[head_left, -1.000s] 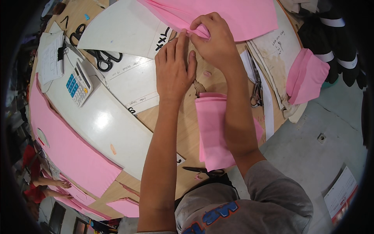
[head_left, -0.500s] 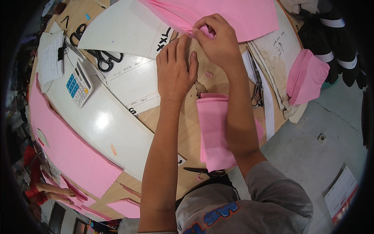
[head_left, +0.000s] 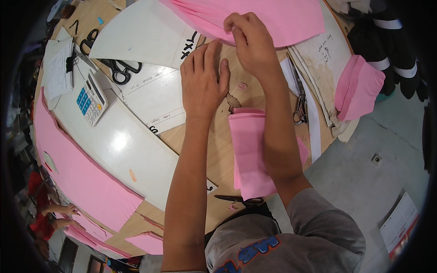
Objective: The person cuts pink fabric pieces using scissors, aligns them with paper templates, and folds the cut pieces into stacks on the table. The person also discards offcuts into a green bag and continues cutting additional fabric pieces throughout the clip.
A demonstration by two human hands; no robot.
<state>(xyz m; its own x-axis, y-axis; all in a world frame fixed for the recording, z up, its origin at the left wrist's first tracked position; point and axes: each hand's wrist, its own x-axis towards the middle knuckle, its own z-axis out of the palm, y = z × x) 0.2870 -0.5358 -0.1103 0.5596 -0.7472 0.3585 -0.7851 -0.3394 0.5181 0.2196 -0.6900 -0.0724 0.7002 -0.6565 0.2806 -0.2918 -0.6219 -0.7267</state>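
Stacked layers of pink fabric [head_left: 287,22] lie at the far edge of the table, their near edges fanned into folds. Over that near edge is my right hand [head_left: 252,43], fingers curled in toward the thumb; whether a layer is caught between the tips is hidden. My left hand [head_left: 202,77] rests palm down with its fingers stretched out, their tips beside the fabric's edge and the white card pattern [head_left: 141,41]. Under my right forearm lies a folded stack of pink pieces [head_left: 248,150].
Black-handled scissors [head_left: 120,70] and a calculator [head_left: 91,100] sit at left. More scissors [head_left: 300,109] lie right of my forearm, and dark scissors [head_left: 236,199] near my body. Pink cloth [head_left: 86,168] covers the left side; a co-worker's hands [head_left: 68,214] are beyond it.
My right hand has moved slightly up and the pink fold beneath its fingers has dropped flatter. My left hand has stayed nearly in place. The co-worker's hands have shifted.
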